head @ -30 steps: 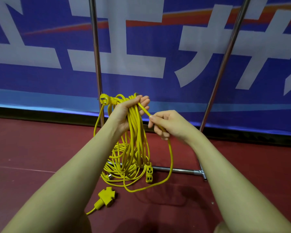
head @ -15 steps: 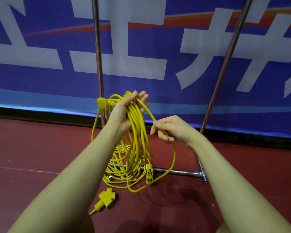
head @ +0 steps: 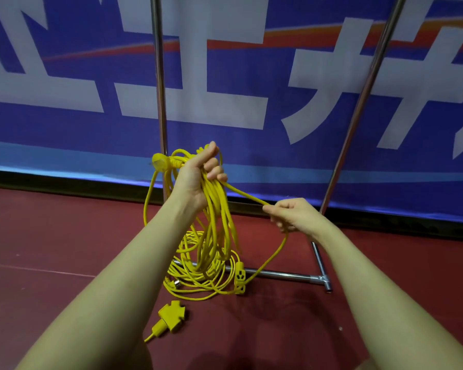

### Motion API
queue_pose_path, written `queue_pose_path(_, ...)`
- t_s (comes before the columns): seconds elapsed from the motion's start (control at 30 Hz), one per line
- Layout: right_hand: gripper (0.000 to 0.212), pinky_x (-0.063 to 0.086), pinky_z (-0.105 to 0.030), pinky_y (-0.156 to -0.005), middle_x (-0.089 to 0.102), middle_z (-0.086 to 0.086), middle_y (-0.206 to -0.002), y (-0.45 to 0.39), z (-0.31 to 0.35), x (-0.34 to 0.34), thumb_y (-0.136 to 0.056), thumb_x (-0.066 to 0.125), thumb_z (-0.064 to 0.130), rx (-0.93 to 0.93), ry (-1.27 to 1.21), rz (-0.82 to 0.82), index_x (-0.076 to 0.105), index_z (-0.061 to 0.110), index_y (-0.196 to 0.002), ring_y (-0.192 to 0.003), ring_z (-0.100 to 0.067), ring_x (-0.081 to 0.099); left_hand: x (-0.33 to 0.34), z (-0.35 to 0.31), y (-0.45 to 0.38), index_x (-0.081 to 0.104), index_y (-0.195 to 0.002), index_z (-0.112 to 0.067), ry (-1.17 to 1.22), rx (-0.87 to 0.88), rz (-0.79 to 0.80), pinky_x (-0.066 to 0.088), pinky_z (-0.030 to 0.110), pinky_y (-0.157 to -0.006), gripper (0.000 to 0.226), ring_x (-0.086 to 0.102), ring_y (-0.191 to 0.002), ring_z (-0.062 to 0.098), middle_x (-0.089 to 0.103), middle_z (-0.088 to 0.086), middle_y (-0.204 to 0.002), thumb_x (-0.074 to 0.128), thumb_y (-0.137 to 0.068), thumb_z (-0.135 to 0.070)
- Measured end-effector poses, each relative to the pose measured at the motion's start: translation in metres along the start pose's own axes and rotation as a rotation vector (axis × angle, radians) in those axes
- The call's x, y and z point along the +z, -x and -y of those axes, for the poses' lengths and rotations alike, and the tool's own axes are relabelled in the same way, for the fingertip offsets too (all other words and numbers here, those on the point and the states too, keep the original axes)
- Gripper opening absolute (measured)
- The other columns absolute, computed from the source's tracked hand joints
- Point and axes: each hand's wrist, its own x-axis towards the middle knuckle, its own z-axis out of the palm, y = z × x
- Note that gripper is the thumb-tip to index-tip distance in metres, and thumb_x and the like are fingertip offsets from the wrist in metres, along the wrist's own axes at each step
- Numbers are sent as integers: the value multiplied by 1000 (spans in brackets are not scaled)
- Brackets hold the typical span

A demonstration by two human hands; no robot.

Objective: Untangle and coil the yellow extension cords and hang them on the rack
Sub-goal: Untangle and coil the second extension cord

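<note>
My left hand (head: 198, 177) is closed around a bundle of yellow extension cord loops (head: 214, 217) that hang down from it, with a yellow plug (head: 159, 162) sticking out to its left. My right hand (head: 292, 214) pinches one strand (head: 245, 194) that runs taut from the left hand. From the right hand the cord drops in a curve to a yellow socket end (head: 239, 277) near the floor. More yellow cord (head: 195, 279) lies piled on the floor below. The metal rack (head: 278, 274) stands behind, its two poles rising out of view.
A yellow multi-way socket (head: 171, 316) lies on the red floor (head: 51, 236) in front of the pile. A blue and white banner (head: 225, 76) covers the wall behind the rack's left pole (head: 159, 89) and right pole (head: 364, 89).
My right hand moved away to the right and down, pulling a strand taut from the left hand. My left hand closed tighter on the coil.
</note>
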Motion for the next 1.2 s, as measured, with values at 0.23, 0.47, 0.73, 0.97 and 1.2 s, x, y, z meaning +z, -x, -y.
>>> queue_pose_path(0.23, 13, 18, -13, -34, 39, -4, -59, -3, -1, -13, -92, 59, 11, 32, -292, -147, 55, 10, -79, -36, -2, 27, -7, 3, 1, 52, -68, -12, -411, -49, -40, 31, 17, -37, 26, 27, -31, 6, 29, -7, -39, 52, -94, -16)
queue_pose_path(0.47, 19, 27, -14, -35, 42, -8, -68, 3, 53, -14, -95, 36, -4, 25, -1130, -149, 47, 6, -83, -41, -7, 35, -18, 13, 8, 65, -64, -1, -884, -102, 95, 43, 22, -52, 30, 49, -43, 14, 51, 6, -47, 61, -88, -18)
queue_pose_path(0.73, 13, 33, -20, -47, 36, -5, -75, 6, 87, 2, -96, 44, 8, -56, -1434, -108, 53, 2, -88, -58, -12, 34, -15, 38, 15, 65, -92, -1, -800, -166, 292, 54, 36, -85, 10, 68, -93, 32, 73, 16, -90, 57, -86, 1)
queue_pose_path(0.97, 28, 29, -23, -57, 34, -7, -82, 4, 81, -8, -94, 49, 30, -67, -1518, -160, 51, 2, -93, -62, -16, 33, -8, 50, 16, 61, -104, 0, -645, -353, 370, 55, 25, -79, 18, 70, -90, 20, 73, 12, -96, 50, -90, 2)
queue_pose_path(1.2, 25, 51, -31, -73, 50, -14, -90, 1, 75, -19, -97, 47, 31, -120, -1333, -128, 50, 7, -98, -80, -23, 55, 4, 46, 10, 62, -92, -4, -499, -299, 259, 56, 23, -65, 15, 68, -68, 12, 71, 5, -75, 48, -91, 1)
